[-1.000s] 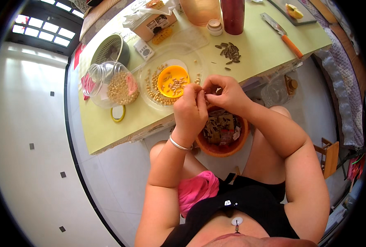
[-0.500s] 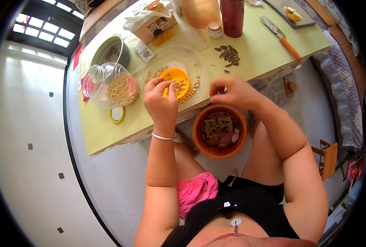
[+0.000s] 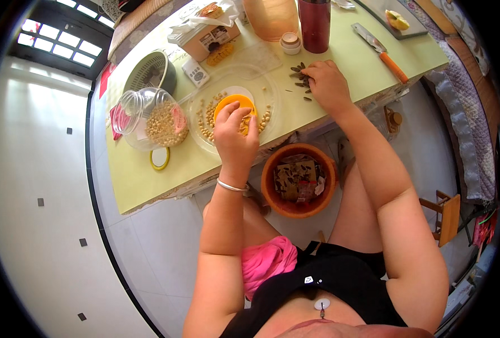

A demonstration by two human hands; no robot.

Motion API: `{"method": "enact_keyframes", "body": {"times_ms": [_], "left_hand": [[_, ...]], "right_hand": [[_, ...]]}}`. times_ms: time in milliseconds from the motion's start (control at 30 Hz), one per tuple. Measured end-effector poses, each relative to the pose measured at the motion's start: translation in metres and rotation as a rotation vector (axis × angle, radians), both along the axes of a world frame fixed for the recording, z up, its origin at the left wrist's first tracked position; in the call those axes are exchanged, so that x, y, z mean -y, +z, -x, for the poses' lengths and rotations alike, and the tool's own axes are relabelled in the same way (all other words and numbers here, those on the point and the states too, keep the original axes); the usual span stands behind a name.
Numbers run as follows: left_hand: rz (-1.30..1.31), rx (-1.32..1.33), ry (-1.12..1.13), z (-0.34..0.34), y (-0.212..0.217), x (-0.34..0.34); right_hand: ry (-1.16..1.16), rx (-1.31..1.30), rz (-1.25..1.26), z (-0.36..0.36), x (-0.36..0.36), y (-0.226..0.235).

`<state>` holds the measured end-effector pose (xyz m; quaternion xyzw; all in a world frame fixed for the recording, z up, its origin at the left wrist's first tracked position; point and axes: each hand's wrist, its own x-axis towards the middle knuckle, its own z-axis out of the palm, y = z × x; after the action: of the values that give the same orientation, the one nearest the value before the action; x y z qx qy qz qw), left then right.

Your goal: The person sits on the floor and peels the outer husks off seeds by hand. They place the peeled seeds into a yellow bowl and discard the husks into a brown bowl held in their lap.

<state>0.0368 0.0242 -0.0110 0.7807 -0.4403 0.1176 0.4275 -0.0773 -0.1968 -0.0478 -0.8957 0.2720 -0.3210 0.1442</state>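
My left hand [image 3: 237, 138] hovers over a small yellow dish [image 3: 226, 103], thumb and curled fingers apart, nothing visible between them. Pale kernels lie in the dish, partly hidden by that hand. The dish rests on a round clear plastic lid [image 3: 196, 130], with round beige beans [image 3: 206, 116] scattered about it. Further right, my right hand [image 3: 330, 87] reaches onto a pile of dark striped sunflower seeds [image 3: 299, 77]. Its fingertips are bunched at the pile and cover part of it; what they pinch cannot be made out.
Below the table edge stands an orange-brown bin [image 3: 269, 194] with seed shells inside. A clear jar of beans [image 3: 168, 124] lies left, near a green colander [image 3: 169, 73]. A dark red flask [image 3: 315, 28], an orange-handled knife [image 3: 393, 67] and a tissue box [image 3: 199, 42] sit farther back.
My right hand has moved from above the bin up and right onto the sunflower seeds. My left hand has shifted slightly right and down, its pinch loosened.
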Motion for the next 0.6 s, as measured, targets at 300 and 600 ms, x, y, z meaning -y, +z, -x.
{"method": "enact_keyframes", "body": {"times_ms": [300,600], "left_hand": [[0.077,-0.008,-0.069,0.005,0.004,0.001],[0.108,0.125,-0.240,0.022,0.006,0.011]], "right_hand": [[0.089,0.218,-0.235,0.002,-0.013,0.017],[0.634,0.252,-1.162,0.013,-0.072,0.026]]}}
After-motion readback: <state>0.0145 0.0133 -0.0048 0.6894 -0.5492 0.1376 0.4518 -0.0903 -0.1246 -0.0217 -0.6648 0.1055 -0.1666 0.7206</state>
